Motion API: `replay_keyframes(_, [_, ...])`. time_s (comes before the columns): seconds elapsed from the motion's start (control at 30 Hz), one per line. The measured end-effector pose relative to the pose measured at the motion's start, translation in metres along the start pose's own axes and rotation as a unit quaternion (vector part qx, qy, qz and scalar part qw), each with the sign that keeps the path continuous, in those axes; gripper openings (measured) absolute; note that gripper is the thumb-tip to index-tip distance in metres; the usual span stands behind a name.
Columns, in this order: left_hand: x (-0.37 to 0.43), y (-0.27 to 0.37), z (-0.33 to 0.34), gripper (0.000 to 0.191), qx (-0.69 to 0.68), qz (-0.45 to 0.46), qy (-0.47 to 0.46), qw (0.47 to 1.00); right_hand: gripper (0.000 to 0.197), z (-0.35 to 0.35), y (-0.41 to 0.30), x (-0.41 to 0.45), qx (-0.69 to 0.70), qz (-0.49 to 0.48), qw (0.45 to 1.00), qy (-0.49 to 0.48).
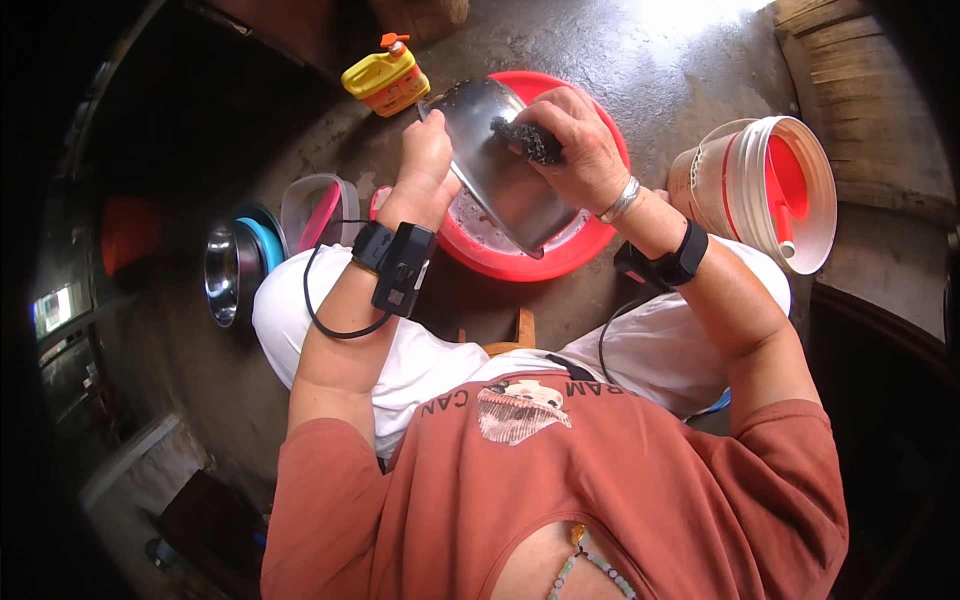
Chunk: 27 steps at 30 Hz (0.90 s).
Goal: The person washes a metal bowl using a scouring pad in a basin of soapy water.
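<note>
A metal pot [510,195] is held tilted over a red plastic basin [480,259], its outer side facing up. My left hand [427,165] grips the pot's rim, thumb on top. Between the fingers of my right hand [581,150] is a dark scouring pad [529,139], pressed against or held just over the pot's outer wall. Murky, sudsy water [480,221] shows in the basin beneath the pot. The pot's inside is hidden from me.
A yellow jug with an orange pump [386,81] stands beyond the basin. On the right, a white bucket [806,240] contains a red dipper [786,180]. To the left are a clear plastic tub [347,206] and metal bowls [223,277] with a blue basin [268,240]. A wooden stool [525,328] shows between my knees.
</note>
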<state>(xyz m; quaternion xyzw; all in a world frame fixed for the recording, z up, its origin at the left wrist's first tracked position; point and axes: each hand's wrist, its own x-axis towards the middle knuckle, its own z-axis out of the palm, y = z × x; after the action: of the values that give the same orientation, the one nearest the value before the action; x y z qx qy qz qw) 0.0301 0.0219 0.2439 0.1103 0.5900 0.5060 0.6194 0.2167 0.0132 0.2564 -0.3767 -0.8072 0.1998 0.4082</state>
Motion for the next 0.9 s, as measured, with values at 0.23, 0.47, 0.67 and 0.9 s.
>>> replay_keyframes(0.23, [0.009,0.024,-0.008,0.031,-0.062,0.000,-0.005,0.998,0.036,-0.010,-0.012,-0.032,-0.038,-0.102,0.991,-0.082])
replay_keyframes(0.47, [-0.009,-0.014,0.006,0.026,0.095,0.227,-0.085,0.965,0.035,-0.011,-0.007,0.002,0.008,-0.014,1.000,-0.017])
replay_keyframes(0.67, [-0.049,-0.037,0.012,0.023,0.279,0.324,-0.160,0.890,0.031,-0.015,0.021,0.021,0.035,0.084,0.995,0.036])
replay_keyframes(0.9, [-0.036,-0.036,-0.001,0.025,0.332,0.292,-0.141,0.886,0.031,-0.003,0.012,0.002,0.025,0.069,0.997,-0.011])
